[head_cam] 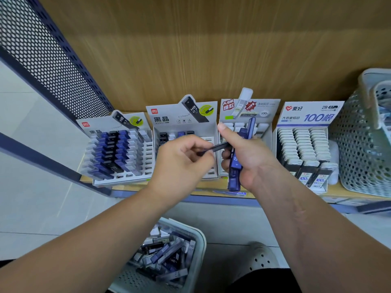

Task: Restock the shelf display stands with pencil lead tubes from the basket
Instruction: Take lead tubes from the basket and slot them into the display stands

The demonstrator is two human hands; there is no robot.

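- Second display stand [184, 115], centre of frame: lower slots hidden behind the left hand [182, 159].
- Third display stand [264, 108]: largely covered by the right hand [245, 157].
- Perforated grey bin [359, 144], right edge, on the shelf [333, 192]: cut off by the frame.
- Basket [186, 226], bottom centre: loose pencil lead tubes [167, 250] contained; left part hidden by a forearm.
- Left hand: fingers curled, one dark tube [220, 147] pinched at thumb and fingertips, its far end reaching the right hand.
- Right hand: closed round a bundle of blue tubes [235, 166] held upright, thumb raised; the count cannot be told.
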